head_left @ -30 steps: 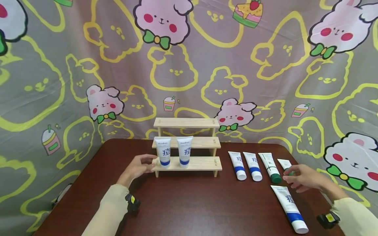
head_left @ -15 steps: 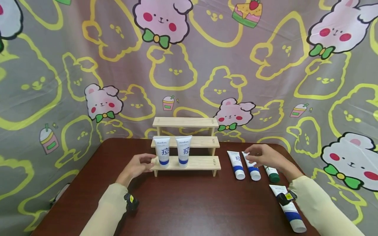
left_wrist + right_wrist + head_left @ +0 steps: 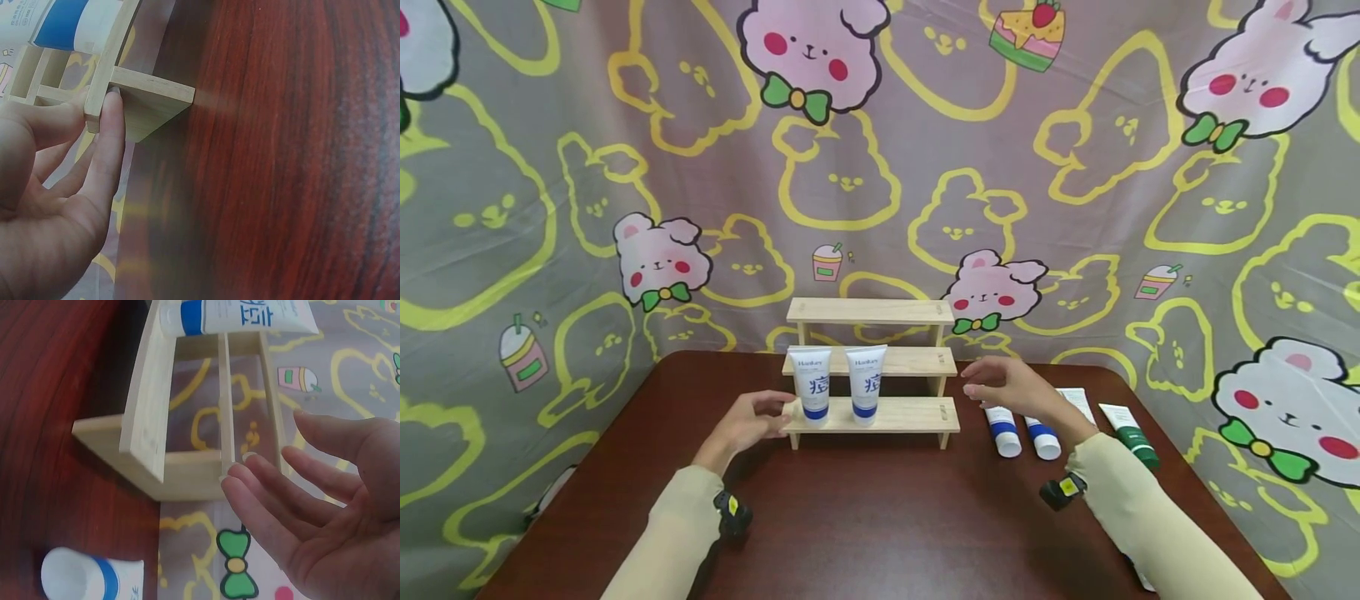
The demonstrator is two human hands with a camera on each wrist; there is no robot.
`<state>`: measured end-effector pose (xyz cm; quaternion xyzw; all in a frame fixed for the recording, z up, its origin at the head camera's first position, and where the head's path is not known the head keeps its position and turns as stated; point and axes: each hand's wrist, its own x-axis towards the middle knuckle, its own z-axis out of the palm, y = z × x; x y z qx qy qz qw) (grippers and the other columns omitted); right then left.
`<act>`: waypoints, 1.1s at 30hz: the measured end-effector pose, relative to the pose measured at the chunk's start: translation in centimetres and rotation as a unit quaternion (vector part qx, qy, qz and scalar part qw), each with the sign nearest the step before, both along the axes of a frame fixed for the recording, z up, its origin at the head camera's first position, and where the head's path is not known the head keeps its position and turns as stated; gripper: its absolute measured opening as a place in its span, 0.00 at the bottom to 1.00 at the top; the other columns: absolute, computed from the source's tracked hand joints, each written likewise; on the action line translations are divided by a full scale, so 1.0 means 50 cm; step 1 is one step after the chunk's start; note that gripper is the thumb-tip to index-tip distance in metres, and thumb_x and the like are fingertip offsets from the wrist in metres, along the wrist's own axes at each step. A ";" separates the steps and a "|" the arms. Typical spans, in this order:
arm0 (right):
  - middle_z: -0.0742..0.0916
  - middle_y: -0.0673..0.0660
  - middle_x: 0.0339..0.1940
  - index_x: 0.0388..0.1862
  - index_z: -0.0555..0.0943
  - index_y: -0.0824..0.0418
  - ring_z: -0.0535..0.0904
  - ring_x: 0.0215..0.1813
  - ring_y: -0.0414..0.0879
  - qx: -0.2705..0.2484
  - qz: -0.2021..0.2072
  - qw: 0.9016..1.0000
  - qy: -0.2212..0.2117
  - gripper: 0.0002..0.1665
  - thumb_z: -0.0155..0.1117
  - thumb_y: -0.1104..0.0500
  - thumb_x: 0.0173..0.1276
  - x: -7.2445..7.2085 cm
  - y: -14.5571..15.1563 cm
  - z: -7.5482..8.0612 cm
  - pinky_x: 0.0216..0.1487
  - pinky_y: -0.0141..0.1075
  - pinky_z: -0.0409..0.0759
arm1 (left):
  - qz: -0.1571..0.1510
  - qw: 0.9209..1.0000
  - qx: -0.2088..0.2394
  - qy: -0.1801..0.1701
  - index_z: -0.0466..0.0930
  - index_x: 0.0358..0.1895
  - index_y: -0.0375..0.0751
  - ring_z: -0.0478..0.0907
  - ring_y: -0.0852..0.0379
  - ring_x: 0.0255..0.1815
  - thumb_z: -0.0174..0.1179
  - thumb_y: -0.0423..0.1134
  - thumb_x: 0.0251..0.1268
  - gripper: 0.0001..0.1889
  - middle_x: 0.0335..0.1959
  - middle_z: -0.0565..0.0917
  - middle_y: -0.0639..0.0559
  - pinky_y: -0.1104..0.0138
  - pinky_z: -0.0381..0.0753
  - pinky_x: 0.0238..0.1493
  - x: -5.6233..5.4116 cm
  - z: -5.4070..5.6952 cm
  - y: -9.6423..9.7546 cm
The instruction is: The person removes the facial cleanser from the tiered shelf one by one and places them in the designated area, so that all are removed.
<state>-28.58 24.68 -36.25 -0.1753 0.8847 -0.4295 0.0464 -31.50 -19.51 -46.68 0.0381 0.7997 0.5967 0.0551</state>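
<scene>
A three-tier wooden display shelf (image 3: pixel 913 414) stands on the table. On its lowest step, two white tubes with blue bands, the left tube (image 3: pixel 812 385) and the right tube (image 3: pixel 866 385), stand upright on their caps. My left hand (image 3: pixel 747 429) pinches the left end of that step; in the left wrist view the thumb lies on top and a finger (image 3: pixel 107 144) underneath the board (image 3: pixel 103 94). At the shelf's right end my right hand (image 3: pixel 1011 392) hovers with its fingers parted, holding nothing. In the right wrist view its fingertips (image 3: pixel 234 481) overlap the shelf's side.
Right of the shelf lie two blue-banded tubes, one (image 3: pixel 1004 430) partly under the right hand and another (image 3: pixel 1043 438). Beyond the forearm lie a white tube (image 3: pixel 1077 403) and a white-and-green tube (image 3: pixel 1131 435). Another tube (image 3: pixel 1142 575) is mostly hidden by the right sleeve. A patterned curtain (image 3: pixel 880 208) hangs behind.
My right hand has moved left from the green tube at the far right, over the lying tubes, to the shelf's right end. The left hand stays on the shelf.
</scene>
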 end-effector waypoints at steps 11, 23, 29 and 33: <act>0.85 0.66 0.51 0.58 0.77 0.72 0.83 0.50 0.61 -0.058 0.038 0.998 -0.006 0.22 0.68 0.61 0.70 -0.017 -0.067 -0.005 0.47 0.51 0.86 | 0.002 1.000 0.002 -0.003 0.79 0.59 0.32 0.84 0.46 0.41 0.64 0.24 0.65 0.19 0.51 0.79 0.35 0.59 0.87 0.42 -0.003 -0.004 -0.002; 0.87 0.62 0.47 0.56 0.80 0.67 0.84 0.47 0.58 -0.070 0.037 0.997 -0.008 0.19 0.69 0.61 0.69 -0.026 -0.143 -0.024 0.47 0.52 0.86 | 0.003 1.000 0.001 -0.003 0.79 0.59 0.32 0.84 0.47 0.40 0.64 0.24 0.64 0.19 0.51 0.79 0.35 0.59 0.87 0.41 -0.003 0.001 0.002; 0.87 0.61 0.45 0.54 0.80 0.67 0.85 0.45 0.52 -0.089 0.032 0.995 -0.004 0.19 0.71 0.61 0.68 -0.030 -0.175 -0.037 0.46 0.49 0.86 | 0.003 1.000 -0.005 -0.001 0.79 0.59 0.32 0.84 0.48 0.40 0.64 0.24 0.64 0.20 0.51 0.79 0.35 0.59 0.87 0.41 -0.003 0.000 0.002; 0.87 0.60 0.45 0.56 0.79 0.68 0.85 0.45 0.51 -0.089 0.040 0.995 0.004 0.19 0.70 0.62 0.68 -0.031 -0.192 -0.044 0.45 0.45 0.87 | 0.003 1.000 -0.001 -0.002 0.79 0.59 0.32 0.84 0.47 0.40 0.65 0.24 0.64 0.20 0.51 0.79 0.35 0.59 0.87 0.41 -0.003 -0.002 0.000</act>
